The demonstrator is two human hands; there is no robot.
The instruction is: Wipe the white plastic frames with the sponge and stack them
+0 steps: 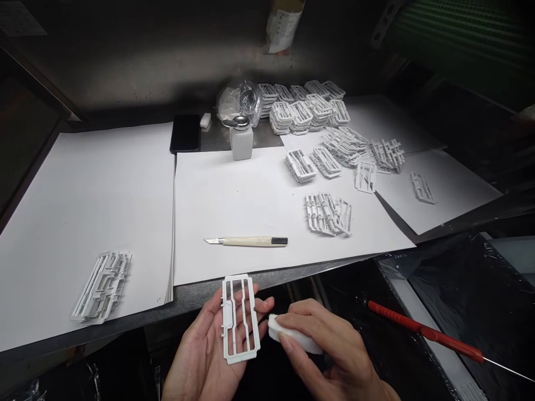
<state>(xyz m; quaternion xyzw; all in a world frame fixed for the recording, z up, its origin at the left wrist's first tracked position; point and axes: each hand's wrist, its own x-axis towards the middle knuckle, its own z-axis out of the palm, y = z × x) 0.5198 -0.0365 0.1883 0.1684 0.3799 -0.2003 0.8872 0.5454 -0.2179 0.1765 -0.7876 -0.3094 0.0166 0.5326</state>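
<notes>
A white slotted plastic frame [228, 315] rests across the palm and fingers of my left hand [200, 356], in front of the table's edge. The fingers curl up behind it and show through its slots. Just to the right, my right hand [334, 345] pinches a white block [301, 338], perhaps sponge or folded wipe, between thumb and fingers. The block is close to the plastic frame but apart from it. On the paper beyond lies a craft knife [251, 241] with its blade bare and pointing left.
Stacks of similar white frames [321, 111] stand at the back right, with loose ones [328, 213] nearer. Another stack [104, 287] lies at left. A white pump bottle [241, 143], phone [185, 133] and clear plastic bag [238, 100] sit behind. A red-handled tool [426, 331] lies at right.
</notes>
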